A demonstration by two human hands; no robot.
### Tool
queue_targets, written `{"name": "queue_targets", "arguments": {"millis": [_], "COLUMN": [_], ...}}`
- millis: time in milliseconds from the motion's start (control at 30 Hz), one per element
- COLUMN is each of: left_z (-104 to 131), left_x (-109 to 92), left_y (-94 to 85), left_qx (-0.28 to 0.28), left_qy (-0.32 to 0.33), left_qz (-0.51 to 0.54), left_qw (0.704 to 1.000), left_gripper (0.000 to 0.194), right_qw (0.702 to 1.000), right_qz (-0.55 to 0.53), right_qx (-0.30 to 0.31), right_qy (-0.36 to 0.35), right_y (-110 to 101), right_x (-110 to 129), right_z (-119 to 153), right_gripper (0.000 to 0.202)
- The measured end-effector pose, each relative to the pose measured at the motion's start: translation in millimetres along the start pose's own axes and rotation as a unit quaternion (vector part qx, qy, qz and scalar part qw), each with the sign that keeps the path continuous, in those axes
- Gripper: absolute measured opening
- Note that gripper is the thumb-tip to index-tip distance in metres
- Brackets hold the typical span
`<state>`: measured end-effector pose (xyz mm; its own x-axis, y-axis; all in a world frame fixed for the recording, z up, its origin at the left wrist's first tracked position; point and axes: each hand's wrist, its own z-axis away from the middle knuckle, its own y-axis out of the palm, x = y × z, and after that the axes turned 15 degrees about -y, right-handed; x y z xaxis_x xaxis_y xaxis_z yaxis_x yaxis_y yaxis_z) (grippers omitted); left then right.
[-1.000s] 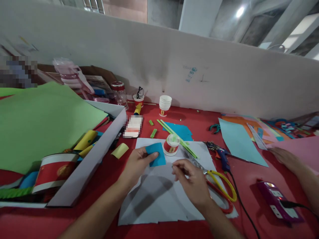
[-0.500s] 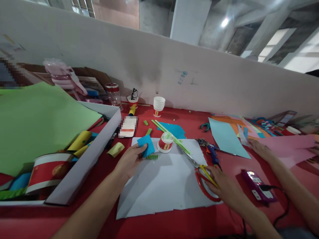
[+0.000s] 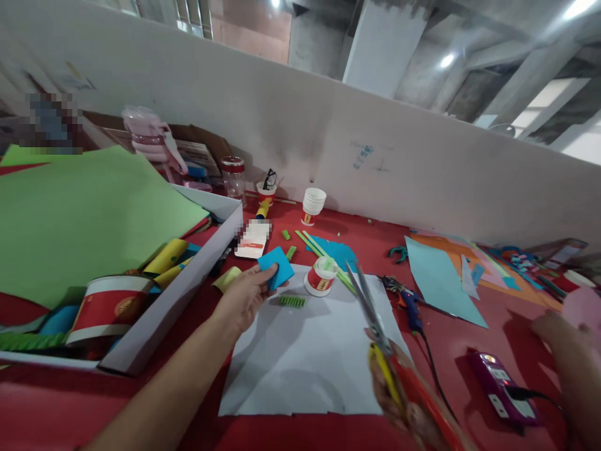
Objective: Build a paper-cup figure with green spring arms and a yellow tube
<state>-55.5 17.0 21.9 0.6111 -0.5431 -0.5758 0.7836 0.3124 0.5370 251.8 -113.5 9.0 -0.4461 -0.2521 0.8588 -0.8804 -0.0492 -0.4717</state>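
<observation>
A person at a red tabletop [image 3: 338, 432] holds a small blue square [image 3: 278, 266] in the left hand [image 3: 244, 294], thumb clamped on top and fingers tucked beneath. Pinched by its near side, the square leaves its far edges bare, a grip that seems meant to keep the fingers clear of any blade. It hangs over the back left corner of a white sheet [image 3: 310, 363], which probably shields the surface below.

The right hand [image 3: 404, 401], partly blurred, is closed around the handles of the scissors [image 3: 375, 319], raised above the sheet's right side. Their tips point away from the body and stand slightly parted, well apart from the square.

Between the hands, a red-and-white cup [image 3: 320, 282] sits at the sheet's back edge, a bit of green on top. A green coil [image 3: 292, 301] lies just in front of it, and green strips [image 3: 312, 246] run behind, beside blue paper [image 3: 345, 250], all apparently kept within easy reach. To the right rests a glue gun [image 3: 410, 310], its cord trailing toward the wearer, perhaps parked off the sheet for safety. At far right, a co-worker's hand [image 3: 549, 332] is beside pink paper [image 3: 582, 313].
</observation>
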Motion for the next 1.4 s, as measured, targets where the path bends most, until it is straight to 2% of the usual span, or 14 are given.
{"name": "queue_targets", "arguments": {"millis": [100, 233, 300, 400, 600, 833, 1167, 1267, 1400], "left_z": [-4.8, -13.3, -15.4, -15.3, -13.6, -19.3, -16.2, -16.6, -16.2], "left_x": [-5.6, -11.4, -13.2, -13.7, -10.4, -9.4, -9.0, -6.0, -1.8], "left_y": [-3.8, -10.8, -12.8, -12.6, -9.6, -12.9, -11.9, -13.8, -15.9], "left_qx": [-0.01, -0.016, -0.02, -0.022, -0.034, -0.026, -0.04, -0.017, 0.033], "left_qy": [0.025, 0.061, 0.067, 0.064, 0.062, 0.059, 0.054, 0.054, 0.07], "left_qz": [0.008, 0.015, 0.024, 0.035, 0.028, 0.048, 0.033, 0.006, -0.055], "left_qw": [1.0, 0.998, 0.997, 0.997, 0.997, 0.997, 0.997, 0.998, 0.995], "left_gripper": [0.003, 0.007, 0.007, 0.005, 0.006, 0.006, 0.008, 0.005, 0.016], "right_qw": [0.999, 0.996, 0.993, 0.978, 0.95, 0.93, 0.943, 0.951, 0.962], "right_qz": [-0.031, -0.066, -0.097, -0.175, -0.262, -0.306, -0.268, -0.247, -0.215], "right_qx": [0.019, 0.045, 0.067, 0.109, 0.141, 0.173, 0.156, 0.146, 0.131], "right_qy": [-0.011, -0.032, -0.028, 0.015, 0.094, 0.108, 0.118, 0.115, 0.111], "right_y": [30.0, 56.3, 65.4, 74.3, 76.9, 77.7, 74.9, 72.3, 70.9], "right_x": [1.8, 4.4, 8.0, 14.9, 28.1, 29.5, 18.2, 10.2, 4.3], "right_z": [-28.7, -65.5, -75.8, -79.5, -76.6, -80.1, -77.1, -73.9, -71.5], "right_gripper": [0.024, 0.029, 0.03, 0.039, 0.045, 0.051, 0.051, 0.052, 0.052]}}
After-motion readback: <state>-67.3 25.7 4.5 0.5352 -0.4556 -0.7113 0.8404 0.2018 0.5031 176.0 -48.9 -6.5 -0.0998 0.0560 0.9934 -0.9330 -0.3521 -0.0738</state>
